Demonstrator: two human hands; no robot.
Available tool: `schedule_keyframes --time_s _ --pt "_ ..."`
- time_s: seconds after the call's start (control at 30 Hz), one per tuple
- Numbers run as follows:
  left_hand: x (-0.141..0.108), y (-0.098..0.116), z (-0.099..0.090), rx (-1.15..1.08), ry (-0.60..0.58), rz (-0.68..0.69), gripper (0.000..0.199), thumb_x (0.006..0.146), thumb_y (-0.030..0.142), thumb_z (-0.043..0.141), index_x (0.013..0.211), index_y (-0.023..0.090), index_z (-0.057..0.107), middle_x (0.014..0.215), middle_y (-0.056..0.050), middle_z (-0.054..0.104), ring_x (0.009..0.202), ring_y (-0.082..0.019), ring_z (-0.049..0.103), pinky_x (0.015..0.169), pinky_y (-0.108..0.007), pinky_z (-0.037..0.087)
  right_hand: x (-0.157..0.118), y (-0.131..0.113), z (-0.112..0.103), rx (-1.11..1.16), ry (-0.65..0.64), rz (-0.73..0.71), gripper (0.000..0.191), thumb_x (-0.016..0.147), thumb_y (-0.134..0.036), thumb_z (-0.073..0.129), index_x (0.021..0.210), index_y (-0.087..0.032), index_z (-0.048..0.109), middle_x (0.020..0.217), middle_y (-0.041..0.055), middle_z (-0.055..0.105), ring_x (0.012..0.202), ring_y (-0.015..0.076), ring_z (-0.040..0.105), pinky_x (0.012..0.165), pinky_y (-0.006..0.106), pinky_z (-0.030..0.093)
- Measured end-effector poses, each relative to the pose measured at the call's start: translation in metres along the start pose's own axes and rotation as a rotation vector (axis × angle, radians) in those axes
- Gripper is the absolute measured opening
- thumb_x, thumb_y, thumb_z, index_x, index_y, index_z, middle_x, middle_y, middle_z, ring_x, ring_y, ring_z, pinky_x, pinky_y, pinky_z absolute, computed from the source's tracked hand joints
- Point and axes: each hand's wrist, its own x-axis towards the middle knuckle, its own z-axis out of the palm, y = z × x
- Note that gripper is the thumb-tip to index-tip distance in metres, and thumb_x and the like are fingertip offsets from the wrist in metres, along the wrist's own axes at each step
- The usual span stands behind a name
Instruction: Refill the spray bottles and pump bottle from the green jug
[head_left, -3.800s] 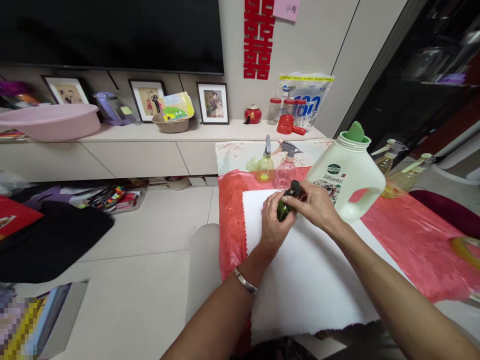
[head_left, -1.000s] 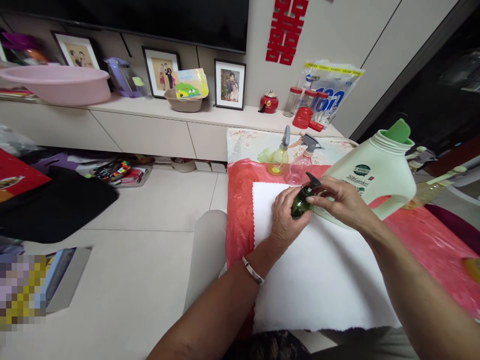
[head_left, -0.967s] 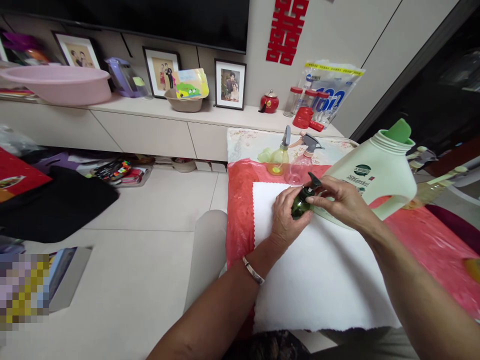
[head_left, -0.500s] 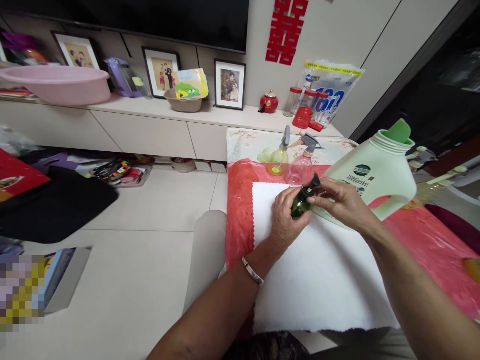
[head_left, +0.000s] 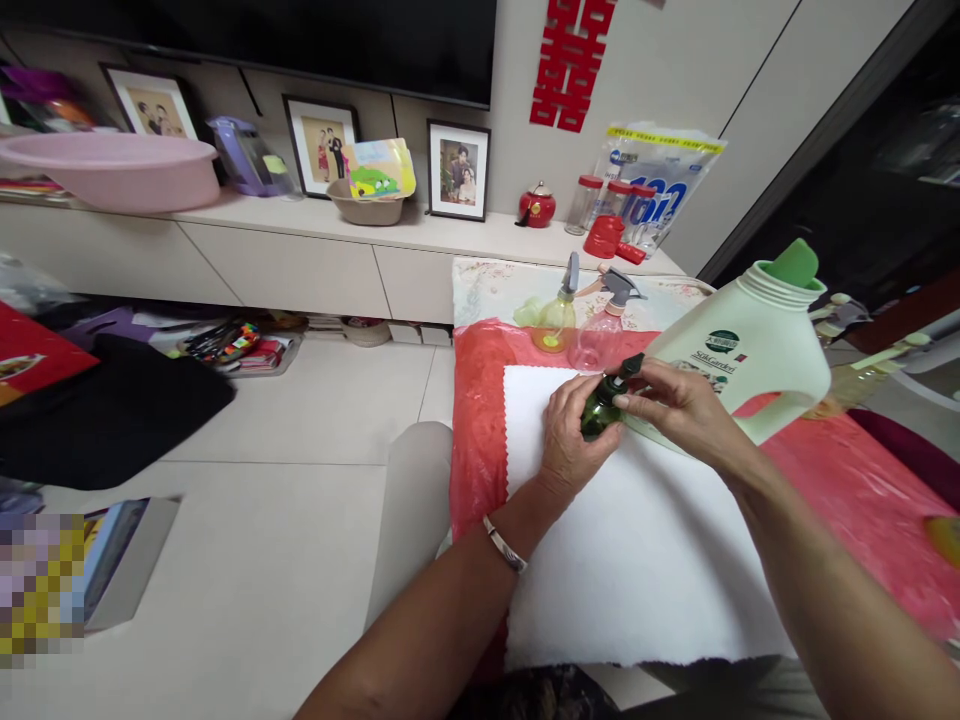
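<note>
A small dark green pump bottle (head_left: 598,412) with a black pump head (head_left: 630,367) stands on a white cloth (head_left: 637,560). Wrapped around the bottle's body is my left hand (head_left: 571,425), a silver bangle on its wrist. The fingers and thumb of my right hand (head_left: 675,400) are closed at the pump's collar, partly hiding it. Just behind my right hand is a large pale green jug (head_left: 750,350) with a handle and a green piece in its mouth. Beyond the hands are a yellow spray bottle (head_left: 557,325) and a pink spray bottle (head_left: 600,335).
Red plastic sheeting (head_left: 480,430) covers the table under the cloth. At the right stands another bottle (head_left: 877,380). The long cabinet (head_left: 300,265) behind holds a pink basin (head_left: 127,170), picture frames, red-lidded jars (head_left: 583,205) and a plastic bag (head_left: 667,170).
The black pump head has turned a little, its spout now pointing more to the right. Both hands stay in nearly the same place on the bottle.
</note>
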Motion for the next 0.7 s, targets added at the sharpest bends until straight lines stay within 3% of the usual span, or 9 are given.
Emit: schedule_keyframes --time_s 0.13,0.4,0.7 --pt "0.0 0.0 0.001 0.003 0.004 0.0 0.056 0.081 0.019 0.073 0.133 0.022 0.052 0.128 -0.01 0.066 0.122 -0.026 0.061 0.107 -0.046 0.05 -0.001 0.006 0.003 0.059 0.051 0.041 0.049 0.079 -0.053 0.076 0.104 -0.012 0.067 0.097 0.005 0.06 0.086 0.0105 0.059 0.076 0.018 0.047" --pt "0.0 -0.001 0.001 -0.016 0.011 -0.001 0.056 0.081 0.019 0.073 0.133 0.022 0.052 0.129 -0.01 0.066 0.123 -0.026 0.061 0.108 -0.046 0.049 -0.009 0.019 0.015 0.293 0.026 0.119 0.059 0.078 -0.06 0.075 0.112 -0.013 0.064 0.114 0.0084 0.059 0.102 0.0168 0.062 0.085 0.024 0.055" --pt "-0.002 -0.001 0.001 -0.002 0.013 0.006 0.064 0.083 0.02 0.072 0.142 0.021 0.046 0.134 -0.011 0.064 0.127 -0.026 0.058 0.111 -0.045 0.047 -0.009 0.033 0.029 0.357 0.163 0.153 0.057 0.073 -0.056 0.08 0.105 -0.012 0.064 0.108 0.0082 0.06 0.101 0.0157 0.06 0.088 0.025 0.055"
